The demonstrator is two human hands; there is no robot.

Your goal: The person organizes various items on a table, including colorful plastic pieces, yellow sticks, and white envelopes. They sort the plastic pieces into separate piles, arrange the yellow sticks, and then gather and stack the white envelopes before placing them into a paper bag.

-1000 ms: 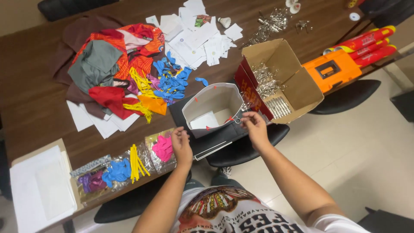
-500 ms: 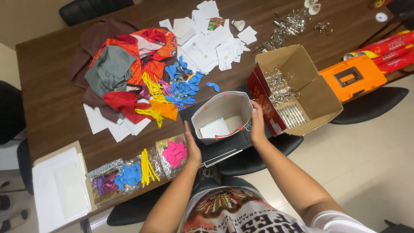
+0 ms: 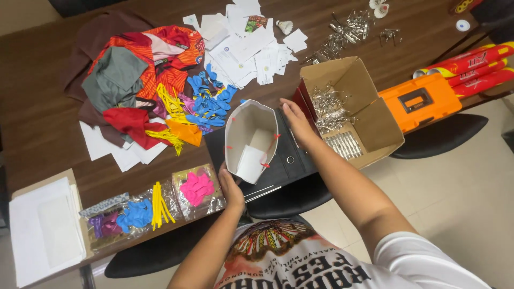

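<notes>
A dark wooden table [image 3: 48, 134] carries crumpled cloth [image 3: 134, 75], paper slips [image 3: 241, 48], balloons [image 3: 209, 104] and a cardboard box [image 3: 369, 123].

Left hand [image 3: 231, 188] perhaps gripping, right hand [image 3: 297, 124] flat.

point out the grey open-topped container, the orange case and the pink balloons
grey open-topped container [image 3: 247, 124]: head view, on its inner back wall.
orange case [image 3: 423, 109]: head view, on the lid below the recessed handle.
pink balloons [image 3: 196, 187]: head view, on the middle of the bunch in its clear bag.
</notes>
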